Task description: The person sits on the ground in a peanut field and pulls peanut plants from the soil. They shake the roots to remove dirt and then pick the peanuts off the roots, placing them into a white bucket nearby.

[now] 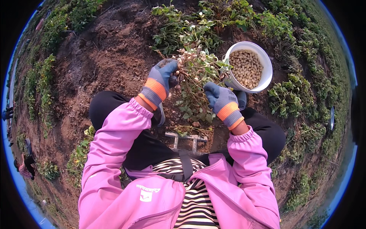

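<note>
My left hand (pixel 163 76), in a blue-grey work glove with an orange-striped cuff, is closed around the root end of an uprooted peanut plant (pixel 197 67). Pods and dirt-covered roots stick out past its fingers. The stems and leaves trail right and down between my two hands. My right hand (pixel 222 98), gloved alike, has its fingers curled at the edge of these stems. Whether it grips them or something else is hidden. Just beyond the right hand, a white plastic bucket (pixel 268 75) tilts toward me, partly filled with peanuts in their shells (pixel 246 69).
Uprooted peanut plants (pixel 186 35) lie on the soil ahead, and another clump (pixel 293 96) lies to the right. A metal frame (pixel 186 139) sits between my legs. Reddish bare soil (pixel 94 57) spreads left. Another person (pixel 25 168) is at the far left.
</note>
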The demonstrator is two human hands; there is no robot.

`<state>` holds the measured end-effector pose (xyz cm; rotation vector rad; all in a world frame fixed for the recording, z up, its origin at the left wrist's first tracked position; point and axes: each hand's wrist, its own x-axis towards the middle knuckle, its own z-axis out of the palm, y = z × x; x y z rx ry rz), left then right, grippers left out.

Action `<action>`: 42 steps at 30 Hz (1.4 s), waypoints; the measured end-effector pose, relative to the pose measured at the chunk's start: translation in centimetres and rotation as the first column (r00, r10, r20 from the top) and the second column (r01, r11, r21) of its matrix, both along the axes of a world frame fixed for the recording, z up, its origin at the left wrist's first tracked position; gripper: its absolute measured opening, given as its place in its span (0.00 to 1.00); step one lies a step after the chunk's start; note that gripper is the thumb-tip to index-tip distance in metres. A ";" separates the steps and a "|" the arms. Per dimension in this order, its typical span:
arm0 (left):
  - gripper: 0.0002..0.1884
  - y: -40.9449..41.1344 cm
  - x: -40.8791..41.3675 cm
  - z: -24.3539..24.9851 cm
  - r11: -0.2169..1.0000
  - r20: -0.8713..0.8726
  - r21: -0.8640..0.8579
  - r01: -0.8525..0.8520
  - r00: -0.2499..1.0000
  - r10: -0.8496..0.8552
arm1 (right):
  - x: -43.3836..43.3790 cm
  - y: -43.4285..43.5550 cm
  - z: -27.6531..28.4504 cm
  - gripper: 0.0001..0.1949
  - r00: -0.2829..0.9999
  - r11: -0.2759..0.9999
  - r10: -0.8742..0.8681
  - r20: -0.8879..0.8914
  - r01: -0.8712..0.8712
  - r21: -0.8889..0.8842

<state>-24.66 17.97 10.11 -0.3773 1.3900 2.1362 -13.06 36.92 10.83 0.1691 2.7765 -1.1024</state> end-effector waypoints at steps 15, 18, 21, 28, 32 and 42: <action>0.07 0.2 -0.6 0.2 0.990 0.019 0.008 -0.141 0.990 0.141 | -0.2 1.9 0.2 0.07 0.996 0.997 -0.061 -0.058 0.057 -0.059; 0.07 -0.3 -0.9 0.4 0.991 0.006 -0.052 -0.120 0.993 0.121 | -0.5 3.2 1.4 0.08 0.985 0.984 -0.166 -0.045 0.163 -0.067; 0.06 -0.4 -0.8 -0.2 0.996 0.015 -0.019 -0.084 0.996 0.084 | -1.7 6.2 0.8 0.12 0.863 0.970 -0.245 -0.442 0.222 -0.104; 0.08 0.4 0.3 -0.1 1.000 0.006 0.008 0.008 1.000 -0.008 | -3.0 10.6 1.0 0.19 0.687 0.893 -0.259 -0.679 0.438 0.103; 0.12 1.0 1.0 1.1 0.991 -0.038 -0.038 0.127 0.991 -0.128 | -2.4 4.6 2.3 0.12 0.767 0.943 -0.307 -0.564 0.165 -0.288; 0.13 1.3 1.7 0.4 0.968 -0.013 -0.044 0.246 0.969 -0.246 | -2.3 -0.1 0.4 0.09 0.842 0.964 -0.096 -0.530 -0.055 -0.261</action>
